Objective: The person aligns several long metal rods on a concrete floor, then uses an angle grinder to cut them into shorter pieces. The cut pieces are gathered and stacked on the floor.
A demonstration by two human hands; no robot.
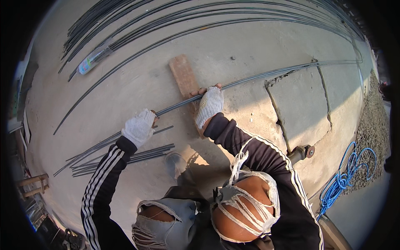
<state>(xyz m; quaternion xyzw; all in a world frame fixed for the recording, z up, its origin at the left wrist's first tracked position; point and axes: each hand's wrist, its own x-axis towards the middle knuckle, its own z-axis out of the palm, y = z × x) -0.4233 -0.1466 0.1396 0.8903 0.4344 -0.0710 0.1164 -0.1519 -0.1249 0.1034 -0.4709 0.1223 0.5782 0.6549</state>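
Observation:
A thin bundle of long grey steel rods [266,75] runs from my hands toward the far right. My left hand [138,128], in a white knit glove with bare fingertips, is closed around the near end of the bundle. Farther along, my right hand [209,103], gloved the same way, grips these rods with its fingers wrapped round them. Beneath the bundle, by my right hand, lies a worn wooden board [182,75]. Shorter cut rods [125,160] lie on the concrete below and beside my left hand.
More long rods [166,26] lie across the far floor, with a clear plastic bottle [93,60] on them. An angle grinder [301,153] rests right of my knees, near a cracked concrete patch [300,100]. A blue hose [341,179] lies coiled beside gravel [371,129].

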